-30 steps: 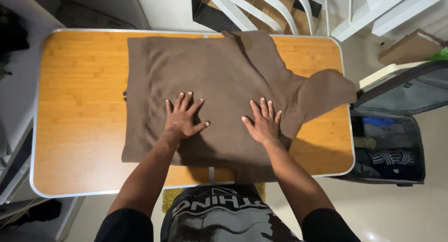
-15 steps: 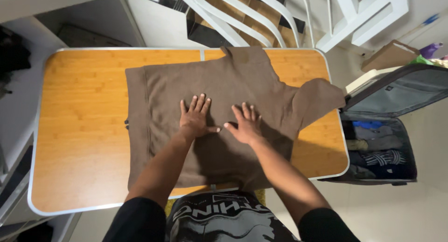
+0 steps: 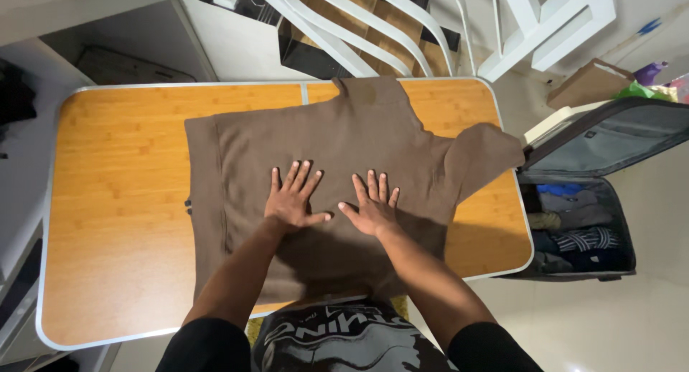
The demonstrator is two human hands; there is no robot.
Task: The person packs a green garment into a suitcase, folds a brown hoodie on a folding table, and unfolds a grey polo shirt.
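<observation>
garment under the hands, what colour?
Plain brown garment, no pattern; both hands flat on it. Head view.

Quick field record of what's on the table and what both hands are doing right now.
Left hand: flat, fingers spread, pressing on brown garment
Right hand: flat, fingers spread, on the same garment, beside the left
Garment: spread across orange folding table, one part overhanging its right edge
Right of table: open suitcase with clothes on the floor

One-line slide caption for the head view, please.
Both hands, left hand and right hand, press flat on a brown garment spread over an orange table.
</observation>
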